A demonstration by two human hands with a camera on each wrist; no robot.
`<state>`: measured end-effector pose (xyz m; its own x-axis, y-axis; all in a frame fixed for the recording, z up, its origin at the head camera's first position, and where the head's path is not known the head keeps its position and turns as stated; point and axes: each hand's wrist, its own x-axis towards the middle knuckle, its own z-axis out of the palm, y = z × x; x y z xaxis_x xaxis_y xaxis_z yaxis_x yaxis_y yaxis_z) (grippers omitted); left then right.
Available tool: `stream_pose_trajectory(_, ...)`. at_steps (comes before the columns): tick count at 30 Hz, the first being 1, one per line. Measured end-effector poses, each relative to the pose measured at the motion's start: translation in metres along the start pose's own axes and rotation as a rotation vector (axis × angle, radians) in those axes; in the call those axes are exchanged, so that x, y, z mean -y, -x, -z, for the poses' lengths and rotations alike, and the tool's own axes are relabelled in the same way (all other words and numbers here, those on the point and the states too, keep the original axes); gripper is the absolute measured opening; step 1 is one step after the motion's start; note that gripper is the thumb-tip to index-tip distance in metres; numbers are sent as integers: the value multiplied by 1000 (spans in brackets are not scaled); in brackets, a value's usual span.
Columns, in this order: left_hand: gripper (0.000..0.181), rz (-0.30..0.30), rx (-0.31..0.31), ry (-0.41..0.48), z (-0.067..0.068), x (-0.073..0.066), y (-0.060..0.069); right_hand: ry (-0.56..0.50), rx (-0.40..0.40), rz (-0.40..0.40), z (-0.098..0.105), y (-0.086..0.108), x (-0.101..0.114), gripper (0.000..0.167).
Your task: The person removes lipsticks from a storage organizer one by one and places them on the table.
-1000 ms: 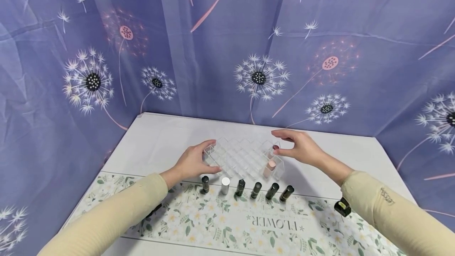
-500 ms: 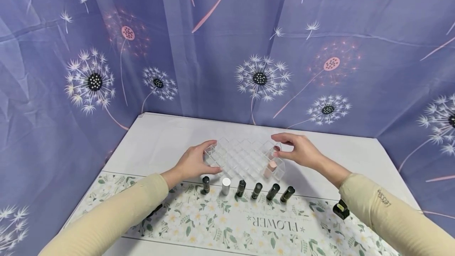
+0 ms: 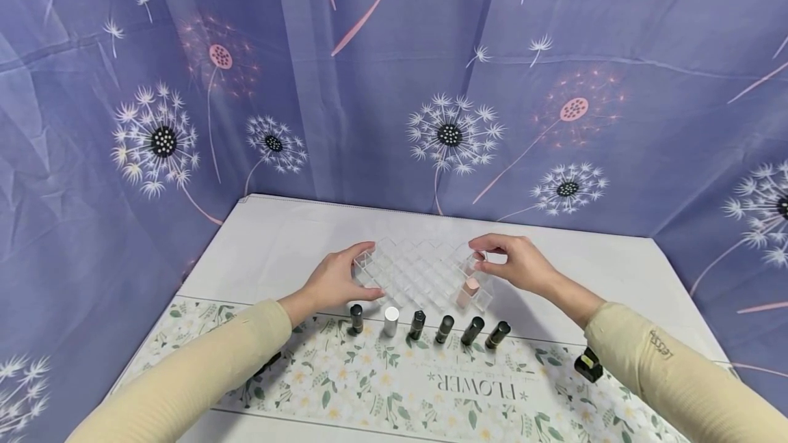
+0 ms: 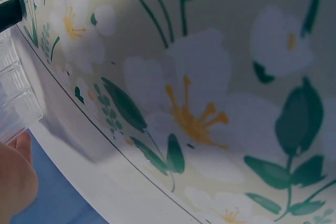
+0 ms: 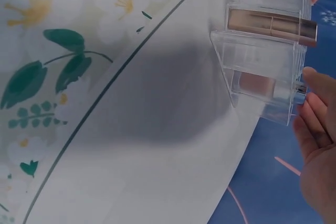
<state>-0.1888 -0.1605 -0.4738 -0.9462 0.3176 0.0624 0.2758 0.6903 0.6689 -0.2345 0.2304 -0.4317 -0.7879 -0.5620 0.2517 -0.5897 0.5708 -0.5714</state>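
Note:
A clear lipstick organizer with a diamond grid of slots stands on the white table. My left hand grips its left end, thumb at the front and fingers at the back; in the left wrist view only part of this hand shows. At the organizer's right end, my right hand has thumb and fingers closed about the top of a dark-topped lipstick in a rear slot. A pink-gold lipstick occupies a slot nearer the front.
Several capped lipsticks stand in a row before the organizer, among them a silver-white one and a black one. Beneath them lies a flowered mat. A purple dandelion curtain hangs behind the table.
My right thumb and fingers have drawn closer together around the rear lipstick, and the hand has dipped slightly. The left hand and the organizer have stayed in place.

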Motion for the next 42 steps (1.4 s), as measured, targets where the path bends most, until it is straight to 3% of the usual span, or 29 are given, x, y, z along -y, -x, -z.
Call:
stream_pose_trajectory(22,102,-2,15,18,-1,3,-1,50,-14,40,0,-3,1,30)
stream_pose_trajectory(31,102,-9,6,12,-1,3,-1,61,-45,67,15,-4,11,30)
stream_pose_trajectory(42,103,26,14,21,-2,2,-1,102,-73,115,36,-5,28,33)
